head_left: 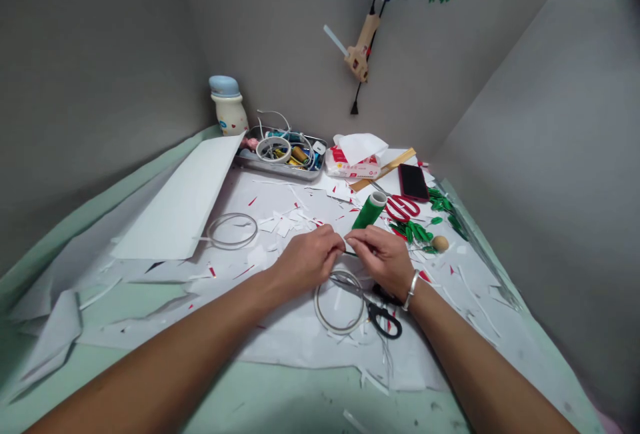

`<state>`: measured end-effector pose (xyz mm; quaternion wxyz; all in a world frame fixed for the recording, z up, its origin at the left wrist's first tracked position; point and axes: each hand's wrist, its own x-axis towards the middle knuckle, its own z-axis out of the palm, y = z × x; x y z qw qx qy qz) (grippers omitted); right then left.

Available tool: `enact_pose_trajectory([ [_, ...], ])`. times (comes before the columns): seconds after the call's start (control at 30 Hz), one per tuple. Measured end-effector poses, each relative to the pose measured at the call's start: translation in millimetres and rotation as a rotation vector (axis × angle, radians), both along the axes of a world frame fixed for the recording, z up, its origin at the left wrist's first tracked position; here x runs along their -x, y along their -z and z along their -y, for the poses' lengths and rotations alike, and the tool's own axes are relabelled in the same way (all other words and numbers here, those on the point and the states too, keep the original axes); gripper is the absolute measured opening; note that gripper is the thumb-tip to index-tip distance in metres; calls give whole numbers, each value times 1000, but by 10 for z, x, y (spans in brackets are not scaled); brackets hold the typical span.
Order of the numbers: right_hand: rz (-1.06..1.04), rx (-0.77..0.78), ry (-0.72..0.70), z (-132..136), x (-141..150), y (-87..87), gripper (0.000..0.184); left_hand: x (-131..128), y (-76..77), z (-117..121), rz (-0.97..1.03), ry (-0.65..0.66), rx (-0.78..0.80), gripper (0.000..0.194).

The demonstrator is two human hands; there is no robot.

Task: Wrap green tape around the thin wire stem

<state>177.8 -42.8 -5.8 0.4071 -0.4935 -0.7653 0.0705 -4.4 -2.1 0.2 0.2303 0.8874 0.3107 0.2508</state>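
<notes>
Your left hand [311, 257] and right hand [386, 258] both pinch the thin, dark, wire-like strand [351, 254], its short visible length running sideways between them; the green thread spool [368, 213] is just beyond, nearer your right.

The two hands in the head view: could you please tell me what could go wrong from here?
The thin dark strand between the left hand and the right hand might slip from either grip. The black-handled scissors lie just below, with their blades near the left hand, so a careless downward move could touch an edge. The green spool is close behind the right hand and might be knocked.
</notes>
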Motion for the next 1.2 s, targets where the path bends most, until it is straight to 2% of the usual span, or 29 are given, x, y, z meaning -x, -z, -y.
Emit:
enact_pose_trajectory([
  [0.1,-182,139,10,-64,-80,56,16,-7,-42,21,53,76,46,14],
  [0.2,-212,223,1,-97,-115,110,17,-6,-69,-12,194,10,133,12],
  [0.33,2,162,-86,-41,-45,116,18,9,-46,-88,278,-174,191,13],
  [0.43,213,55,-114,33,34,68,18,18,6,-112,222,-267,108,12],
  [0.5,265,-31,-100,62,57,27,18,17,38,-93,145,-248,38,12],
  [0.57,221,-73,-71,59,41,-3,18,11,53,-53,68,-156,-9,15],
  [0.67,-3,-22,4,3,-47,1,17,-3,33,11,21,23,-14,17],
  [0.73,-157,51,39,-44,-112,38,16,-8,0,29,68,73,24,16],
  [0.8,-200,131,34,-73,-145,85,15,-8,-34,21,155,54,83,14],
  [0.9,-79,176,-34,-56,-103,124,17,-1,-56,-22,265,-50,165,13],
  [0.97,63,135,-91,-10,-33,111,18,4,-42,-54,287,-139,173,12],
  [1.07,227,24,-126,62,49,48,18,6,6,-74,220,-227,96,12],
  [1.13,238,-41,-100,84,55,5,18,2,30,-59,133,-202,48,14],
  [1.2,154,-51,-55,73,20,-17,18,-5,34,-26,55,-115,27,16],
])
